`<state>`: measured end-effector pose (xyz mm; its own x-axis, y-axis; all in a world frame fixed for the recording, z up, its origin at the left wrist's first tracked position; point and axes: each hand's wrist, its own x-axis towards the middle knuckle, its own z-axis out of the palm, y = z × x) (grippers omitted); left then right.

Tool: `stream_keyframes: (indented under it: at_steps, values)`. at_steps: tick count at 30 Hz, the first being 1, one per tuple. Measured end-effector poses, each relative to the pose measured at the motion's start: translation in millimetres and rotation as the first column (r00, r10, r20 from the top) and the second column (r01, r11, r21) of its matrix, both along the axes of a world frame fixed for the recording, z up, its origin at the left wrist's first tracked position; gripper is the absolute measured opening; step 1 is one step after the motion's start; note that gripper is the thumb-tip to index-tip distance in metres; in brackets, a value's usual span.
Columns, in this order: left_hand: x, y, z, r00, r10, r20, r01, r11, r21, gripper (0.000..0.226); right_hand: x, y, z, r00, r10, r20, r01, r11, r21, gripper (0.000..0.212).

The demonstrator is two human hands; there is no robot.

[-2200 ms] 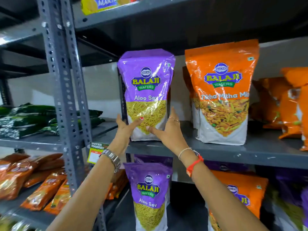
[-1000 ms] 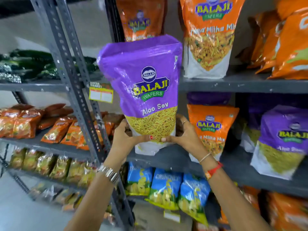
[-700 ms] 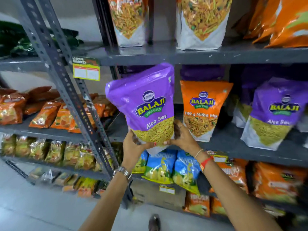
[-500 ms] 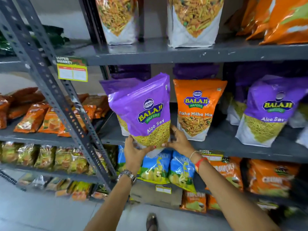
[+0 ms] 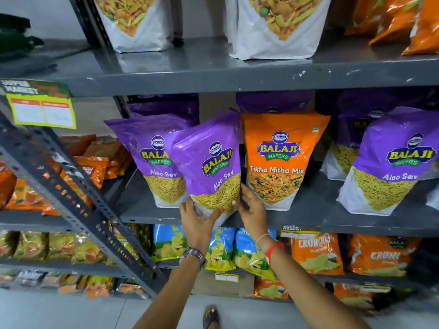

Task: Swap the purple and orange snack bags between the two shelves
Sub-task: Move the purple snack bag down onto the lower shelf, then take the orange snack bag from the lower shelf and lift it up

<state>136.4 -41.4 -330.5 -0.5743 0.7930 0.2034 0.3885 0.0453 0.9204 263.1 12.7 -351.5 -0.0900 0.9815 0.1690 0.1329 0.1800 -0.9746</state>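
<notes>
A purple Aloo Sev bag tilts to the right at the front of the lower shelf. My left hand grips its bottom left corner and my right hand its bottom right edge. It stands between another purple bag on its left and an orange Tikha Mitha Mix bag on its right. On the upper shelf stand two orange bags, one on the left and one on the right, of which only the white bottoms show.
More purple bags stand further right on the lower shelf. A perforated grey upright slants across the left. Blue and orange packets fill the shelf below. A yellow price tag hangs at the left.
Both hands have carried the purple bag down from the upper shelf to the lower shelf, between the purple and orange bags there. The view has dropped with it.
</notes>
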Motion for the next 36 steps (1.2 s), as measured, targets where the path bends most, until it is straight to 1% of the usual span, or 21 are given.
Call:
stream_keyframes:
  at_steps: [3,5,7,8,9,10,11,12,13,14,15,16,17,18,20,22,25,27,29,32,36]
  values:
    - [1.0,8.4,-5.5,0.999,0.033,-0.014,-0.034,0.999,-0.005,0.084,-8.0,-1.3,-4.2,0.992,-0.125,0.025,0.123,0.989,0.077,0.043]
    - [3.5,12.3,-9.1,0.999,0.038,0.038,-0.038,0.999,0.02,0.082,-8.0,-8.2,-5.2,0.981,-0.196,0.013,0.193,0.975,0.106,0.036]
    - [10.0,9.9,-10.0,0.991,0.042,0.124,-0.054,0.994,0.093,0.081,0.2,-17.7,-5.9,0.947,-0.317,-0.057,0.321,0.938,0.129,0.029]
    - [15.0,5.9,-11.3,0.99,0.08,0.114,-0.094,0.988,0.123,0.082,6.7,-21.0,-5.2,0.914,-0.389,-0.12,0.403,0.905,0.134,0.029]
    - [22.0,1.1,-11.5,0.988,0.143,0.051,-0.149,0.978,0.149,0.084,14.4,-21.5,-4.0,0.874,-0.449,-0.188,0.475,0.871,0.128,0.031]
    - [30.5,-4.0,-11.7,0.981,0.19,-0.038,-0.178,0.963,0.204,0.08,23.3,-19.9,-2.5,0.836,-0.494,-0.24,0.531,0.838,0.125,0.033]
    - [39.8,-7.7,-11.6,0.972,0.204,-0.121,-0.164,0.947,0.275,0.073,33.0,-16.6,-2.0,0.804,-0.536,-0.256,0.577,0.808,0.12,0.037]
    - [50.1,-9.9,-11.0,0.963,0.175,-0.206,-0.096,0.934,0.345,0.062,43.5,-12.5,-0.8,0.783,-0.572,-0.245,0.61,0.783,0.12,0.043]
    - [58.7,-9.0,-10.4,0.953,0.099,-0.287,0.019,0.925,0.381,0.051,54.1,-8.0,0.6,0.769,-0.604,-0.208,0.633,0.765,0.12,0.052]
    - [66.6,-5.5,-8.0,0.937,-0.016,-0.349,0.153,0.917,0.37,0.043,64.0,-3.0,1.7,0.768,-0.623,-0.152,0.64,0.76,0.116,0.061]
    - [73.6,0.7,-3.9,0.918,-0.14,-0.371,0.266,0.91,0.317,0.041,72.2,1.4,3.0,0.777,-0.624,-0.085,0.63,0.77,0.099,0.07]
    - [80.5,8.3,-0.2,0.904,-0.258,-0.34,0.349,0.905,0.242,0.045,79.2,6.0,1.9,0.797,-0.604,-0.018,0.604,0.794,0.064,0.081]
    - [87.1,15.6,3.6,0.9,-0.349,-0.26,0.398,0.902,0.168,0.056,84.3,9.5,2.4,0.824,-0.565,0.042,0.565,0.825,0.024,0.092]
    - [93.1,23.1,6.5,0.903,-0.396,-0.168,0.415,0.904,0.104,0.072,88.3,12.6,3.1,0.853,-0.517,0.073,0.518,0.855,0.0,0.103]
    - [104.6,37.3,10.3,0.9,-0.434,-0.036,0.435,0.9,0.031,0.098,96.2,17.5,4.3,0.902,-0.428,0.061,0.429,0.903,-0.018,0.112]
    - [112.1,49.7,10.7,0.889,-0.455,0.056,0.456,0.89,0.006,0.105,102.5,19.8,6.4,0.944,-0.33,0.003,0.329,0.943,-0.047,0.102]
    - [113.0,63.3,12.9,0.892,-0.403,0.207,0.411,0.912,0.003,0.104,107.2,23.1,8.2,0.965,-0.261,-0.009,0.259,0.963,-0.067,0.083]
    - [108.0,70.9,11.4,0.909,-0.359,0.213,0.366,0.931,0.006,0.093,108.4,23.9,8.7,0.967,-0.256,0.007,0.256,0.965,-0.06,0.066]
    - [104.0,75.6,6.9,0.921,-0.346,0.179,0.354,0.935,-0.016,0.081,110.0,22.3,8.5,0.963,-0.268,-0.001,0.267,0.961,-0.066,0.056]
    - [104.5,73.8,5.0,0.938,-0.318,0.138,0.329,0.942,-0.062,0.078,114.4,14.9,6.5,0.953,-0.303,-0.002,0.302,0.952,-0.046,0.056]
    - [110.6,59.1,10.4,0.935,-0.333,0.121,0.342,0.938,-0.062,0.063,118.2,-6.6,6.5,0.936,-0.351,-0.001,0.351,0.936,-0.012,0.063]
